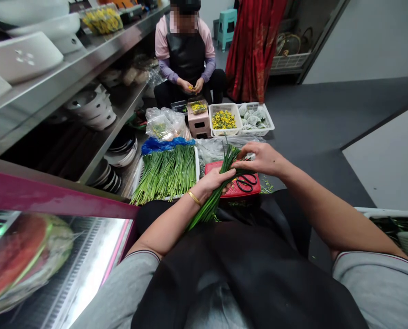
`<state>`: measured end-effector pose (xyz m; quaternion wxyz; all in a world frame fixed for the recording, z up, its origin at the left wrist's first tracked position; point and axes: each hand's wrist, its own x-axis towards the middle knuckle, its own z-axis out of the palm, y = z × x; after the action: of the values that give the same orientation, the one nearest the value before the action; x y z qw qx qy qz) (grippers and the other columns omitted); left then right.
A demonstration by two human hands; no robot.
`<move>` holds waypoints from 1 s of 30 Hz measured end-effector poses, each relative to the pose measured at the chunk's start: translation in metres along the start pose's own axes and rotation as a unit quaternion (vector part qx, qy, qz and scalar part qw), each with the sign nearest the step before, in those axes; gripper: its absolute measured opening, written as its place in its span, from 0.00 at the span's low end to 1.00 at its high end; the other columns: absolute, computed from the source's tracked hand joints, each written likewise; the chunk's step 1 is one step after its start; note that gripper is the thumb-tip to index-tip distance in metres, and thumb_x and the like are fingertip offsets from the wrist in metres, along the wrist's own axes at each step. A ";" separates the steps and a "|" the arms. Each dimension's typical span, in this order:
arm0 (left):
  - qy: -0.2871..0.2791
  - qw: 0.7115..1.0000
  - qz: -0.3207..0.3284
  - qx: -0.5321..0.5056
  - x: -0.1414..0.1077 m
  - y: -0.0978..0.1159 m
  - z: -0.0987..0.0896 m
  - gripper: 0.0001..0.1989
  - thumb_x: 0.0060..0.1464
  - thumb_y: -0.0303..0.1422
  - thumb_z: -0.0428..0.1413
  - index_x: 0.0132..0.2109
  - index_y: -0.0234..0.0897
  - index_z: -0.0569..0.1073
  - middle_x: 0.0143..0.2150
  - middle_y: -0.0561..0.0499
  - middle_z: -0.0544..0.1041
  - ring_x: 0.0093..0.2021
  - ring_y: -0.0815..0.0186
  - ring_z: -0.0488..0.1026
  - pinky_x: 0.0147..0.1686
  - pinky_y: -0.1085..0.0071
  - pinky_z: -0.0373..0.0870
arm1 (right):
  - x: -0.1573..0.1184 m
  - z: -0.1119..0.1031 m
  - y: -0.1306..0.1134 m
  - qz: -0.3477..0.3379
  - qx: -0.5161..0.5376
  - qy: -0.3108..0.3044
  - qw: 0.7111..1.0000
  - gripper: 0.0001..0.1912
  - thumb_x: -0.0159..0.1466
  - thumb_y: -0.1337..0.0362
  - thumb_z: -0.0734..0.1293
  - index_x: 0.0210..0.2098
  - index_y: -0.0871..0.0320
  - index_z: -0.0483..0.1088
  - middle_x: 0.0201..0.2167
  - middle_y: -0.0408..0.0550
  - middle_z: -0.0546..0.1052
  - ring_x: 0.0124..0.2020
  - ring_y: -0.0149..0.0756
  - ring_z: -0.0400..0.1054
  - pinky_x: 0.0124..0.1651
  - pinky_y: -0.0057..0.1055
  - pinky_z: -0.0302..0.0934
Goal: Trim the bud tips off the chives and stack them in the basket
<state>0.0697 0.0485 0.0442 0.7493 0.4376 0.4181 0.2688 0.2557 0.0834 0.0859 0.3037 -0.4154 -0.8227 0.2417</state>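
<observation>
My left hand (213,181), with a gold bracelet at the wrist, is closed around a bunch of long green chives (209,206). The bunch slants over my lap, its upper ends pointing away from me. At that upper part my right hand (256,159) is bent inward, thumb and fingers pinching at the chives. Just beyond my hands, black-handled scissors (246,183) lie on a red stool or box top (231,191). Left of it, more chives (169,171) lie side by side in a white basket (197,162) with blue plastic at its far end.
A person (186,50) sits opposite, handling yellow flowers. Before them stand a pink stool (198,123), a white basket of yellow flowers (224,130) and a basket of net-wrapped produce (270,123). Metal shelves (97,57) with bowls line the left; a watermelon (22,256) shows in a display case.
</observation>
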 end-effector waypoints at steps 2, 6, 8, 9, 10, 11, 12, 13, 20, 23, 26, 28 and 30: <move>-0.002 1.000 -0.007 0.009 0.000 0.000 0.001 0.22 0.49 0.46 0.60 0.42 0.34 0.68 0.17 0.59 0.65 0.13 0.76 0.60 0.13 0.80 0.55 | 0.004 0.002 0.002 -0.006 0.007 -0.035 0.999 0.14 0.54 0.53 0.69 0.24 0.59 0.71 0.26 0.46 0.74 0.29 0.33 0.67 0.35 0.30 0.60; -0.007 1.000 -0.021 -0.017 0.000 0.001 -0.001 0.23 0.48 0.46 0.61 0.43 0.35 0.67 0.17 0.60 0.65 0.13 0.76 0.60 0.13 0.80 0.56 | 0.002 0.003 0.001 -0.011 0.040 -0.080 0.996 0.11 0.55 0.57 0.66 0.26 0.59 0.72 0.27 0.46 0.74 0.30 0.32 0.67 0.35 0.29 0.60; -0.016 0.999 -0.021 -0.019 0.000 0.000 -0.002 0.24 0.47 0.46 0.62 0.45 0.35 0.67 0.17 0.60 0.65 0.13 0.76 0.61 0.13 0.81 0.56 | -0.002 0.003 -0.003 -0.025 -0.008 -0.076 0.997 0.09 0.55 0.60 0.65 0.26 0.59 0.72 0.27 0.47 0.73 0.29 0.33 0.66 0.36 0.31 0.59; -0.022 0.999 -0.019 -0.015 0.001 -0.001 -0.002 0.24 0.47 0.46 0.62 0.45 0.35 0.67 0.17 0.59 0.66 0.13 0.76 0.61 0.13 0.81 0.56 | -0.004 0.004 -0.006 -0.035 -0.051 -0.061 0.996 0.08 0.54 0.61 0.64 0.25 0.59 0.71 0.26 0.47 0.72 0.29 0.34 0.65 0.37 0.33 0.59; -0.025 1.000 -0.014 -0.010 0.002 -0.001 -0.002 0.24 0.47 0.46 0.62 0.45 0.35 0.67 0.17 0.59 0.66 0.13 0.75 0.61 0.13 0.81 0.56 | -0.005 0.006 -0.010 -0.045 -0.092 -0.037 0.994 0.07 0.53 0.63 0.64 0.23 0.59 0.70 0.26 0.48 0.71 0.30 0.35 0.64 0.40 0.35 0.58; -0.026 1.000 -0.008 -0.006 0.003 -0.002 -0.001 0.24 0.47 0.47 0.62 0.44 0.35 0.67 0.17 0.59 0.66 0.13 0.75 0.62 0.13 0.81 0.56 | -0.006 0.009 -0.013 -0.050 -0.120 -0.004 0.992 0.06 0.52 0.64 0.64 0.22 0.59 0.69 0.26 0.49 0.70 0.31 0.36 0.64 0.42 0.38 0.58; -0.024 1.000 -0.002 -0.003 0.004 -0.002 0.000 0.23 0.47 0.47 0.62 0.42 0.34 0.67 0.17 0.58 0.67 0.13 0.75 0.62 0.13 0.81 0.56 | -0.007 0.013 -0.016 -0.044 -0.123 0.032 0.991 0.05 0.50 0.64 0.64 0.20 0.59 0.68 0.26 0.49 0.70 0.31 0.37 0.63 0.44 0.40 0.57; -0.020 1.000 0.003 -0.002 0.004 -0.002 0.001 0.22 0.47 0.47 0.61 0.40 0.34 0.67 0.17 0.58 0.67 0.13 0.75 0.62 0.13 0.81 0.55 | -0.007 0.018 -0.018 -0.023 -0.093 0.066 0.993 0.05 0.49 0.65 0.63 0.20 0.58 0.66 0.26 0.49 0.70 0.31 0.37 0.63 0.44 0.40 0.57; -0.005 1.000 0.016 0.004 -0.003 0.002 0.002 0.21 0.50 0.45 0.60 0.43 0.33 0.67 0.16 0.59 0.66 0.13 0.76 0.60 0.13 0.80 0.55 | -0.009 0.049 -0.005 0.244 0.430 0.155 0.855 0.07 0.42 0.62 0.68 0.19 0.58 0.67 0.20 0.43 0.71 0.25 0.32 0.65 0.32 0.31 0.61; -0.003 1.000 0.014 0.002 -0.003 0.001 0.001 0.21 0.50 0.45 0.60 0.44 0.32 0.69 0.17 0.59 0.66 0.13 0.76 0.60 0.14 0.80 0.55 | -0.011 0.034 0.007 0.231 0.466 0.230 0.823 0.10 0.43 0.59 0.70 0.17 0.57 0.66 0.18 0.41 0.70 0.24 0.31 0.66 0.35 0.31 0.63; -0.001 1.000 0.019 0.001 -0.002 -0.002 0.002 0.22 0.49 0.45 0.60 0.44 0.33 0.70 0.17 0.59 0.65 0.14 0.76 0.60 0.14 0.79 0.55 | -0.015 0.005 0.006 0.158 0.336 0.257 0.892 0.15 0.51 0.50 0.69 0.21 0.57 0.69 0.22 0.44 0.73 0.28 0.34 0.69 0.40 0.36 0.64; -0.009 1.000 0.027 0.006 -0.001 -0.003 0.005 0.22 0.48 0.45 0.61 0.44 0.33 0.71 0.17 0.59 0.64 0.14 0.76 0.59 0.15 0.79 0.55 | -0.015 -0.011 -0.003 0.073 0.149 0.240 0.956 0.15 0.54 0.50 0.69 0.26 0.56 0.72 0.29 0.47 0.76 0.36 0.38 0.70 0.45 0.38 0.63; -0.010 0.999 0.031 0.012 -0.002 -0.002 0.008 0.21 0.48 0.45 0.61 0.41 0.33 0.71 0.17 0.59 0.64 0.15 0.77 0.59 0.15 0.79 0.54 | -0.012 -0.021 -0.013 -0.017 -0.018 0.207 0.978 0.13 0.55 0.52 0.70 0.31 0.55 0.73 0.35 0.49 0.76 0.41 0.40 0.69 0.48 0.40 0.61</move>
<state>0.0757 0.0428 0.0449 0.7395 0.4619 0.3999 0.2826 0.2689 0.0690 0.1054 0.4639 -0.4476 -0.7532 0.1308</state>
